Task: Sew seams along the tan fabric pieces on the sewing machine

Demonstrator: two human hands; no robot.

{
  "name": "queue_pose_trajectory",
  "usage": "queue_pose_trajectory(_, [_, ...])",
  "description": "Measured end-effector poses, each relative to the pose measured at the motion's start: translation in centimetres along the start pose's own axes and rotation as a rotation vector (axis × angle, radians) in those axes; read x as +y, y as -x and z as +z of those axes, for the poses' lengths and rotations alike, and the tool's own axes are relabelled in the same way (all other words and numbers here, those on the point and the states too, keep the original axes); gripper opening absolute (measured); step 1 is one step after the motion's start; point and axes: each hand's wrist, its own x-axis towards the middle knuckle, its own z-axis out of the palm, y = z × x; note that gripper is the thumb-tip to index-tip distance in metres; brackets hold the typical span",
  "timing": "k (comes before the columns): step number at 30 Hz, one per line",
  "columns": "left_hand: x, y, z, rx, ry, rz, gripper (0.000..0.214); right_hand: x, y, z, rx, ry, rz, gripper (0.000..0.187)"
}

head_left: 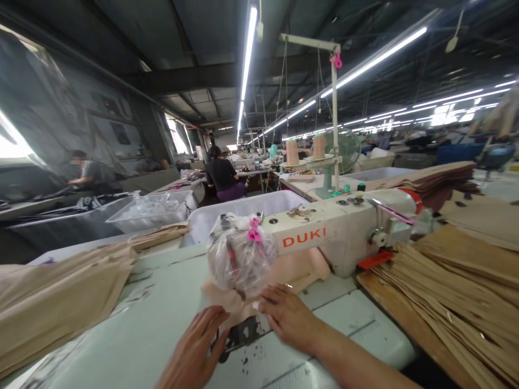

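Note:
A beige fabric piece lies beneath the needle area of a white sewing machine marked DUKI. Clear plastic wraps the machine's head, with a pink tie on it. My left hand rests at the fabric's near left edge, fingers stretched out and thumb apart. Closer to the needle, my right hand has its fingers curled onto the fabric, pinching its near edge. A small white bit shows at those fingertips; its kind cannot be made out. The plastic hides the needle and presser foot.
Stacked beige fabric pieces lie to the right, and more beige fabric lies left. Behind the machine is a white bin. Thread cones stand on a rack beside a fan. A person sits ahead.

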Motion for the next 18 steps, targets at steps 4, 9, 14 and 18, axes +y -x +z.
queue_pose_trajectory(4, [1.8, -0.4, 0.8, -0.012, -0.034, 0.086, 0.037, -0.2, 0.1, -0.1, 0.013, 0.038, -0.001, 0.033])
queue_pose_trajectory(9, [1.3, -0.8, 4.1, -0.032, -0.066, 0.072, 0.046, -0.3, 0.3, -0.2, 0.004, 0.093, -0.017, 0.039])
queue_pose_trajectory(14, [0.3, 0.1, 6.0, -0.026, -0.121, 0.026, 0.059, -0.3, -0.2, 0.0, -0.032, 0.116, -0.040, 0.041])
queue_pose_trajectory(18, [0.7, 0.1, 5.1, -0.040, -0.220, 0.037, 0.064, -2.4, -0.9, -3.7, -0.061, 0.177, -0.061, 0.027])
